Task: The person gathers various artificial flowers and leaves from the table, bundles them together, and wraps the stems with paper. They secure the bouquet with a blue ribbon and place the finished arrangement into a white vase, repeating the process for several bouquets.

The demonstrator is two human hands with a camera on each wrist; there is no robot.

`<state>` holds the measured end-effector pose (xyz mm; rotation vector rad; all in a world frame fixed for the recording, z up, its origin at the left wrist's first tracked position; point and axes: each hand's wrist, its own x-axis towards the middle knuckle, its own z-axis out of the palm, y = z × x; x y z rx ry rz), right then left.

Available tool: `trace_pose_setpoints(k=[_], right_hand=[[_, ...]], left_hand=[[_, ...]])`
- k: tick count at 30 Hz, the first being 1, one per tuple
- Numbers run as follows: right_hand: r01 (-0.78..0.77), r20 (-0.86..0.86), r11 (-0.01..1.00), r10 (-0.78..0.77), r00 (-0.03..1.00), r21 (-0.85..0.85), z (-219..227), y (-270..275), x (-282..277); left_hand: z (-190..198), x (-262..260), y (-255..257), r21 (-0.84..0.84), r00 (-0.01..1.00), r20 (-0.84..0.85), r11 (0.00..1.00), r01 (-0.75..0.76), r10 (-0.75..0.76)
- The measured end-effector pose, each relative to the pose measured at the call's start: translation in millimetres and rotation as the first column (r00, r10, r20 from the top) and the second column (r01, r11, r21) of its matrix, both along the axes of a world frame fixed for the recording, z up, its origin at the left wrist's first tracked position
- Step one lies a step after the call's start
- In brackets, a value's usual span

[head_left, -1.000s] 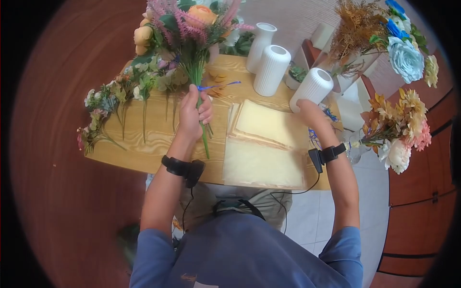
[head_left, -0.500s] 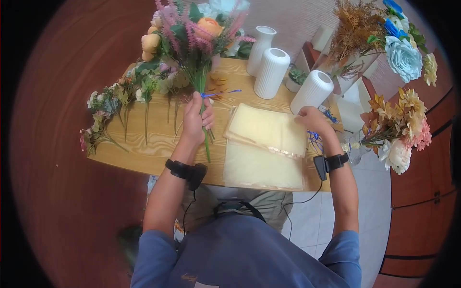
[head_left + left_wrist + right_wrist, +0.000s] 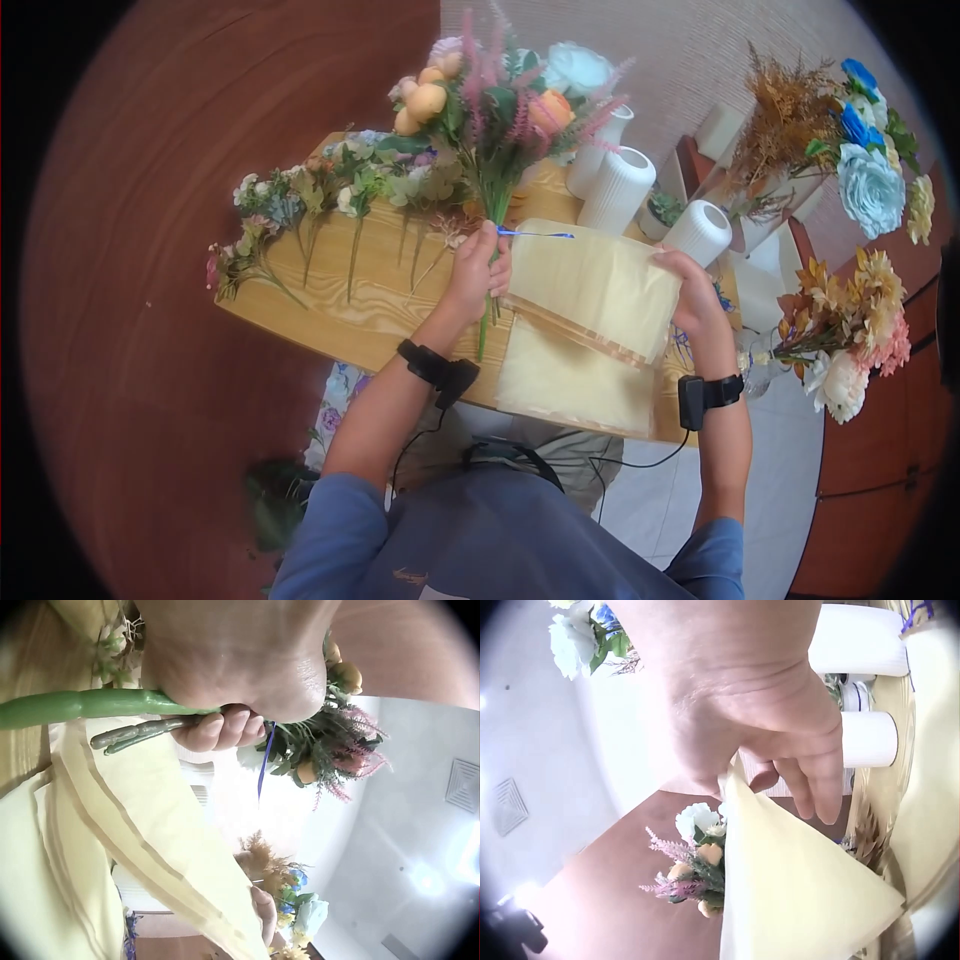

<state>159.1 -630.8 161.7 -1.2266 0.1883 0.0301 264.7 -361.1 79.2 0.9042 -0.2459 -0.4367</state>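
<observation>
My left hand (image 3: 478,275) grips the green stems of a bouquet (image 3: 505,125) with pink sprays, orange and pale flowers. A thin blue ribbon (image 3: 540,234) circles the stems just above the fist, one end sticking out sideways. Below the fist the cut stem ends (image 3: 71,709) show in the left wrist view. With thumb and fingertips, my right hand (image 3: 690,290) pinches the corner of cream wrapping paper (image 3: 590,285). That corner is raised, and the paper slopes down from it in the right wrist view. More cream sheets (image 3: 570,385) lie flat on the table beneath.
Loose flower sprigs (image 3: 352,215) lie along the left of the wooden table (image 3: 390,310). White ribbed vases (image 3: 617,190) and a small potted plant (image 3: 664,208) stand at the back. To the right are blue flowers (image 3: 870,180) and a vase of tan and pink flowers (image 3: 850,330).
My right hand has come away from beside the ribbed vase and taken the upper paper's corner, raising it. The bouquet stays in my left hand. The head view has shifted, moving the scene right and down.
</observation>
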Motion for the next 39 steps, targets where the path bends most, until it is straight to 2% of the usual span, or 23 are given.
trace_pose_setpoints(k=[1, 2, 4, 5, 7, 11, 13, 14, 17, 19, 20, 21, 22, 24, 26, 28, 30, 32, 33, 35, 36, 38, 39], right_hand=[[0.052, -0.036, 0.992, -0.048, 0.998, 0.112, 2, 5, -1], [0.043, -0.036, 0.993, -0.04, 0.999, 0.109, -1, 5, -1], [0.036, -0.027, 0.968, -0.03, 0.999, 0.25, -8, 6, 3], [0.028, -0.027, 0.969, -0.022, 0.999, 0.247, -9, 7, 4], [-0.129, 0.071, 0.933, 0.112, 0.991, 0.335, -11, 12, 5], [-0.204, 0.111, 0.896, 0.174, 0.978, 0.394, -36, 26, 13], [-0.271, 0.076, 0.795, 0.275, 0.958, 0.543, -44, 44, 15], [-0.382, 0.133, 0.711, 0.381, 0.915, 0.591, -53, 46, 23], [-0.389, 0.063, 0.745, 0.426, 0.903, 0.543, -44, 62, 29], [-0.394, -0.089, 0.857, 0.445, 0.891, 0.333, -50, 61, 41], [-0.39, -0.089, 0.857, 0.441, 0.893, 0.335, -58, 58, 48], [-0.442, -0.143, 0.866, 0.48, 0.866, 0.234, -67, 54, 57], [-0.495, -0.201, 0.859, 0.512, 0.835, 0.132, -71, 53, 64], [-0.481, -0.261, 0.872, 0.487, 0.833, 0.091, -74, 55, 76], [-0.525, -0.416, 0.849, 0.455, 0.788, -0.066, -74, 59, 85], [-0.524, -0.421, 0.848, 0.449, 0.788, -0.076, -82, 61, 91], [-0.526, -0.427, 0.847, 0.446, 0.787, -0.084, -98, 61, 101], [-0.485, -0.262, 0.86, 0.437, 0.861, -0.159, -117, 58, 111], [-0.487, -0.263, 0.859, 0.439, 0.859, -0.156, -116, 60, 111], [-0.571, -0.294, 0.763, 0.495, 0.818, -0.304, -114, 64, 112], [-0.571, -0.292, 0.763, 0.495, 0.818, -0.303, -105, 66, 109], [-0.517, -0.299, 0.732, 0.423, 0.855, -0.444, -81, 70, 99], [-0.516, -0.299, 0.733, 0.422, 0.856, -0.443, -75, 68, 97]], left_hand=[[-1, -1, 0, 0.007, 1.0, -0.007, 1.0, 0.0, 0.0], [-2, -1, -1, 0.014, 1.0, -0.014, 1.0, 0.001, 0.0], [-3, -1, -1, 0.018, 1.0, -0.018, 1.0, -0.002, 0.003], [-4, -1, -2, 0.025, 1.0, -0.022, 1.0, 0.004, -0.003], [-4, -2, -3, 0.027, 1.0, -0.025, 1.0, 0.0, 0.001], [-11, -7, -14, 0.031, 0.999, -0.043, 0.999, 0.012, -0.011], [-16, -9, -19, 0.037, 0.999, -0.031, 0.999, 0.023, -0.022], [-19, -10, -21, 0.044, 0.999, -0.017, 0.998, 0.039, -0.038], [-28, -12, -22, 0.042, 0.997, -0.033, 0.997, 0.067, -0.066], [-32, -11, -23, 0.045, 0.996, -0.036, 0.996, 0.083, -0.082], [-33, -11, -25, 0.087, 1.0, -0.014, 0.996, 0.012, -0.011], [-35, -9, -27, 0.126, 0.998, 0.012, 0.99, -0.06, 0.059], [-40, -6, -29, 0.127, 0.998, 0.011, 0.99, -0.058, 0.057], [-44, -3, -29, 0.086, 0.996, 0.021, 0.993, -0.084, 0.083], [-42, -7, -31, 0.08, 0.994, 0.02, 0.991, -0.106, 0.105], [-33, -10, -26, 0.072, 0.991, 0.018, 0.989, -0.133, 0.132], [-26, -12, -15, 0.052, 0.994, -0.069, 0.995, 0.085, -0.082], [-22, -13, -15, 0.058, 0.995, -0.071, 0.996, 0.073, -0.069], [-22, -13, -15, 0.059, 0.996, -0.065, 0.996, 0.071, -0.067], [-19, -11, -13, 0.063, 0.996, -0.059, 0.996, 0.071, -0.067], [-17, -9, -12, 0.058, 0.996, -0.055, 0.996, 0.073, -0.07], [-11, -5, -6, 0.055, 0.996, -0.051, 0.996, 0.076, -0.073], [-5, -3, -2, 0.058, 0.999, -0.024, 0.997, 0.05, -0.048]])
